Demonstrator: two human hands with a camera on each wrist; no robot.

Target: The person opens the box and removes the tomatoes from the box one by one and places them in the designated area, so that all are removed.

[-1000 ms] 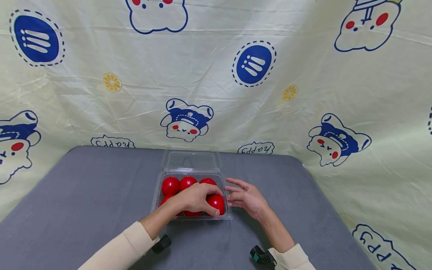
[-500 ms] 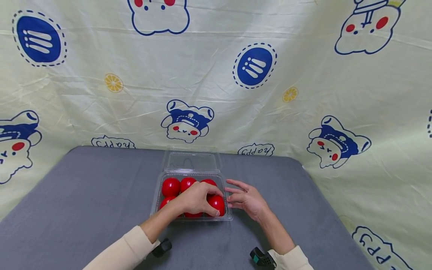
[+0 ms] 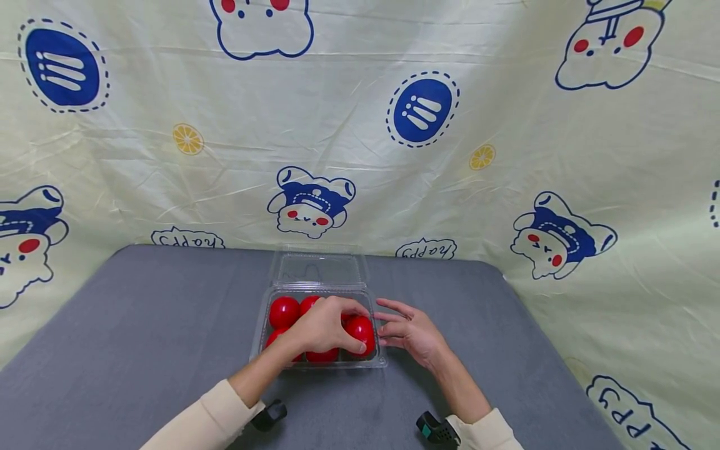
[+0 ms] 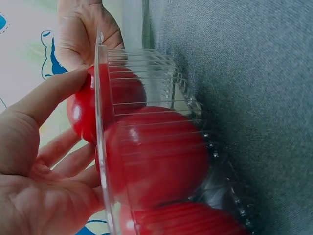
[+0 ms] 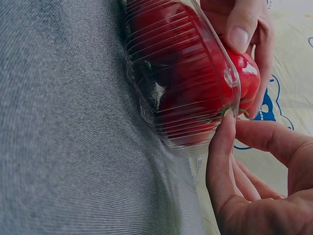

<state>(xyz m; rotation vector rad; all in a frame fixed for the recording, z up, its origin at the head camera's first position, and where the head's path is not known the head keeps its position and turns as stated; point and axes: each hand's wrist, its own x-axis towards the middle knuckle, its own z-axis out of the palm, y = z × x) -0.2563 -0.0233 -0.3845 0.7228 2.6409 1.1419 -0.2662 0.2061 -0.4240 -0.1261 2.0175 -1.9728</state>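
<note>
A clear plastic clamshell container (image 3: pixel 326 364) holds several red tomatoes (image 3: pixel 284 312) in two rows. My left hand (image 3: pixel 326 327) reaches over it and grips the front right tomato (image 3: pixel 360 332), thumb on the near side. In the left wrist view the gripped tomato (image 4: pixel 83 112) stands partly above the rim; green stem leaves show under it in the right wrist view. My right hand (image 3: pixel 413 331) is at the container's right side, fingers extended, with a fingertip (image 5: pixel 228 120) right at the rim. The back right tomatoes are mostly hidden behind my left hand.
The container's clear lid (image 3: pixel 319 269) lies folded back, away from me. A grey cloth (image 3: pixel 169 325) covers the table. Behind its far edge hangs a cream curtain (image 3: pixel 360 206) with blue cartoon prints. A black wrist device (image 3: pixel 270 415) sits on each arm.
My left hand has shifted slightly up and away from me, with the gripped tomato moving along. More of the back row is now covered. My right hand stays where it was.
</note>
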